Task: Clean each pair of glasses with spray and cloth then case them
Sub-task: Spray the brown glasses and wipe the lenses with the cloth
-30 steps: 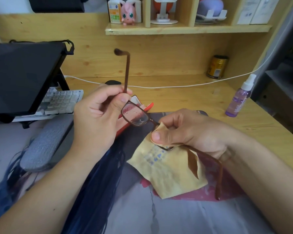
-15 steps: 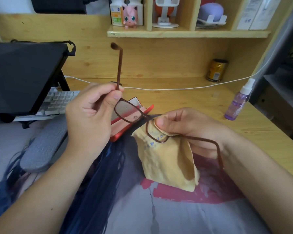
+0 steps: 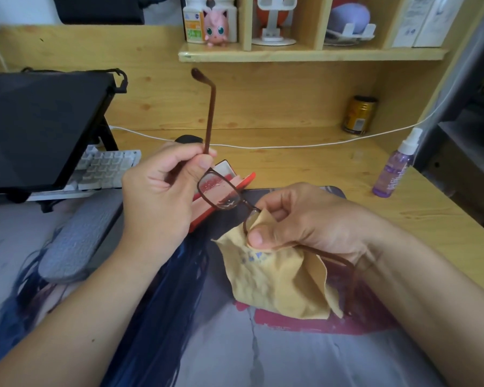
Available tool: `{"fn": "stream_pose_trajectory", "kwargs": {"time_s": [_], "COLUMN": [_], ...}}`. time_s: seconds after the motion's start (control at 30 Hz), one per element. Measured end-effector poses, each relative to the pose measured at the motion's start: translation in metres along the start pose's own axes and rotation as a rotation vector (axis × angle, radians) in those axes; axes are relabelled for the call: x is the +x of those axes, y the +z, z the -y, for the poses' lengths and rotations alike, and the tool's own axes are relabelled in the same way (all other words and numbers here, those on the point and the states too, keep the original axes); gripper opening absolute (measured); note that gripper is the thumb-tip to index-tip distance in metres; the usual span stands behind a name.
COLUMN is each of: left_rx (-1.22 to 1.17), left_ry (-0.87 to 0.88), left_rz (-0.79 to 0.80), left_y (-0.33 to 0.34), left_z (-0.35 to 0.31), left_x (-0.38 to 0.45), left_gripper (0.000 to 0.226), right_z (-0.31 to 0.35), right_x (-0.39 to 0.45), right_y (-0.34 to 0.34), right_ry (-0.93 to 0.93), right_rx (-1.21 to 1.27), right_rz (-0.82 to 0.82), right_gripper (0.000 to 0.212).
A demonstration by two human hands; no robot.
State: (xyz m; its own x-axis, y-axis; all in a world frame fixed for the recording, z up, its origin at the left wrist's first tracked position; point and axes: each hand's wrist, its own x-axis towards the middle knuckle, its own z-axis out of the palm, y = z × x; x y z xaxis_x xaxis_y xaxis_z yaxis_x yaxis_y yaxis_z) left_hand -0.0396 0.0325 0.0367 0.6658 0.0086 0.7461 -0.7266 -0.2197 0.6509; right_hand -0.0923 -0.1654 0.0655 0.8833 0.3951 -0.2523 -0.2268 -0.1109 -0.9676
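Brown-framed glasses point(image 3: 220, 192) are held above the desk mat, one temple arm pointing straight up. My left hand point(image 3: 162, 196) pinches the frame at the hinge beside the left lens. My right hand point(image 3: 296, 219) pinches the other lens through a yellow cloth point(image 3: 280, 283), thumb on top; that lens is hidden by the cloth. The second temple arm runs under my right wrist. An open red glasses case point(image 3: 229, 177) lies on the desk behind the glasses. A purple spray bottle point(image 3: 396, 167) stands at the right.
A dark tilted screen point(image 3: 39, 129) and a white keyboard point(image 3: 106, 169) sit at the left, with a grey wrist rest point(image 3: 76, 241) in front. A white cable point(image 3: 277, 146) crosses the desk. A gold can point(image 3: 358, 114) stands at the back wall, under a shelf point(image 3: 305, 54).
The cloth has shifted round the right lens as my right thumb rubbed it. The glasses tilted slightly and the upright temple arm swung a little.
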Motion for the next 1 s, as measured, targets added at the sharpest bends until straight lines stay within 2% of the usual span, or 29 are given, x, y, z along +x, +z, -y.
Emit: {"fn": "stream_pose_trajectory", "kwargs": {"time_s": [0.13, 0.27, 0.37, 0.53, 0.63, 0.73, 0.87, 1.0], "left_rx": [-0.040, -0.044, 0.010, 0.041, 0.060, 0.076, 0.021, 0.004], "left_ry": [-0.036, -0.026, 0.004, 0.033, 0.075, 0.094, 0.030, 0.017], "left_rz": [0.013, -0.004, -0.025, -0.082, -0.030, -0.004, -0.001, 0.007], "left_y": [0.007, 0.005, -0.002, -0.006, -0.002, 0.003, 0.008, 0.010], "left_z": [-0.007, -0.007, -0.002, -0.002, -0.004, -0.007, -0.007, -0.009], "left_x": [-0.003, -0.001, 0.001, 0.002, 0.000, -0.001, -0.002, -0.003], "left_gripper": [0.017, 0.018, 0.010, 0.007, 0.010, 0.016, 0.016, 0.017], "right_z": [-0.004, -0.006, -0.005, -0.002, 0.005, 0.007, 0.003, 0.003], "right_x": [0.002, 0.006, 0.010, 0.006, 0.000, 0.000, 0.008, 0.008], "right_y": [0.000, -0.002, -0.005, -0.014, -0.014, -0.008, -0.002, -0.008], "right_ry": [-0.034, -0.105, -0.146, -0.083, 0.022, 0.027, -0.105, -0.122], "right_rx": [0.109, 0.203, 0.263, 0.166, -0.049, -0.148, -0.067, 0.041], "right_rz": [-0.112, -0.166, -0.175, -0.036, 0.090, 0.174, 0.083, -0.079], "right_gripper": [0.017, 0.010, 0.016, 0.032, 0.044, 0.051, 0.050, 0.049]}}
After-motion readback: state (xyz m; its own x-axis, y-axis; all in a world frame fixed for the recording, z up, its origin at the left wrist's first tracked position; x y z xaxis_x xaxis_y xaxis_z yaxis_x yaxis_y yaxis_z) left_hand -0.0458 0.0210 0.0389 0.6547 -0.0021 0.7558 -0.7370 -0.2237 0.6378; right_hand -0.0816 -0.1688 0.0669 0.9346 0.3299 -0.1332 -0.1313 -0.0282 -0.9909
